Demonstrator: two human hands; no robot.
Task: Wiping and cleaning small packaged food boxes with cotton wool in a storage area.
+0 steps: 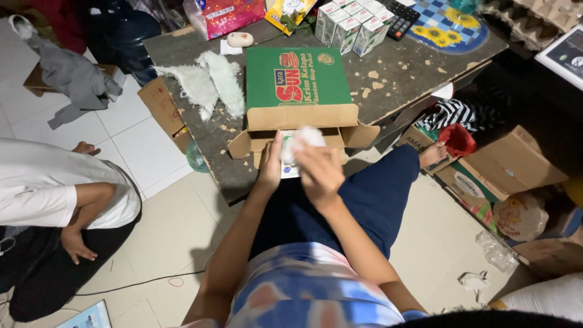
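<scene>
Your hands meet over the open green cardboard box (297,85).
Your left hand (271,167) grips a small white-green rectangular carton (290,165) at the box mouth; your right hand (320,167) pinches a fluffy white cloth (306,138) against it.

Surroundings of a low, chipped dark table (401,73) on a tiled floor.
At the table's far edge stand small white-and-green cartons (351,24) beside a black calculator (401,17) and a sunflower-patterned mat (449,27); fluffy white cloths (209,82) lie left. A seated person in a white shirt (54,188) occupies the left; brown boxes (510,161) sit right.
</scene>
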